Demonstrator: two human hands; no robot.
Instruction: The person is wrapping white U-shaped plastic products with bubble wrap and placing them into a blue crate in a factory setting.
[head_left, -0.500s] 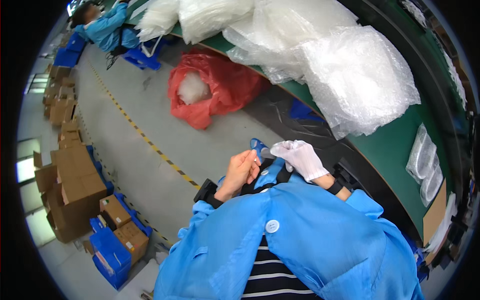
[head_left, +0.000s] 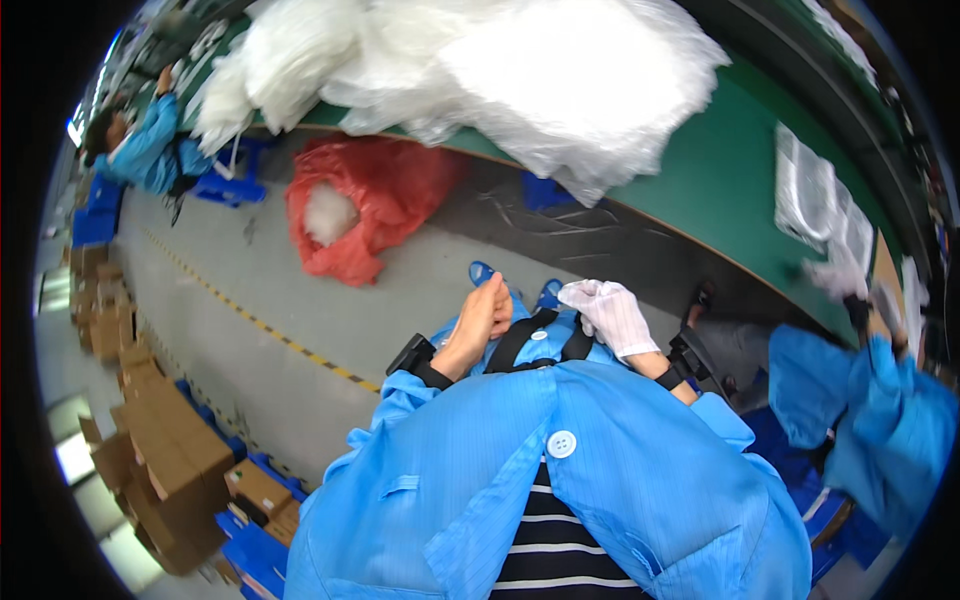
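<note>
My bare left hand (head_left: 480, 318) is held before my waist, its fingers curled and pressed together. If anything small is pinched there, I cannot make it out. To its right my right hand (head_left: 612, 315), in a white glove, has its fingers bent inward; the palm side is hidden. A gap separates the two hands. Beyond them, a big heap of clear bubble wrap bags (head_left: 575, 85) covers part of the green table (head_left: 690, 205). Neither hand touches the heap.
A red plastic sack (head_left: 400, 205) with white film inside stands on the floor. At right, a co-worker (head_left: 890, 420) in blue reaches a gloved hand toward bubble wrap pouches (head_left: 820, 195). Another person (head_left: 150, 150) works far left. Cardboard boxes (head_left: 175, 440) line the left side.
My view has swung to the right, bringing the co-worker at right into sight. My hands stay before my waist, slightly farther apart at the fingertips.
</note>
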